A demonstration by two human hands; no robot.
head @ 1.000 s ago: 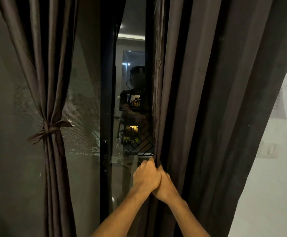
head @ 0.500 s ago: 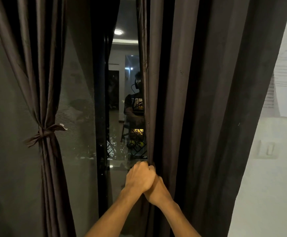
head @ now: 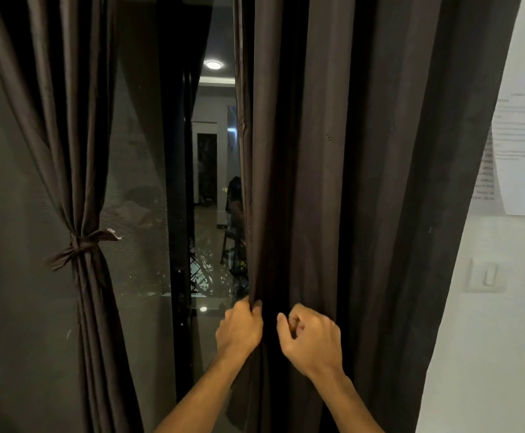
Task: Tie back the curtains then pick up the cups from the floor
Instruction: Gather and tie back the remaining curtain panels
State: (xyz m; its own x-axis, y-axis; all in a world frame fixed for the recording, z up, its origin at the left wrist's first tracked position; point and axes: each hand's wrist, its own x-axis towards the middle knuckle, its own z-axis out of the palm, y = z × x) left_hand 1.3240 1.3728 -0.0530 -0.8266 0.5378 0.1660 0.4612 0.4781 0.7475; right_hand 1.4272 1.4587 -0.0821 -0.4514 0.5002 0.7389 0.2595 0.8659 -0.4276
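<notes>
At the dark glass door, left hand clenched on the inner edge of the loose right curtain, right hand just beside it — fingers curled, gripping nothing visible — left curtain already tied back.

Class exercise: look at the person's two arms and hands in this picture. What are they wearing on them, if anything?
Nothing shows on them. The left hand and right hand are bare: no gloves, rings, watch or bracelet visible. Both forearms are uncovered up to the bottom edge of the picture, so no sleeve appears; whatever is worn higher up lies out of view.
</notes>
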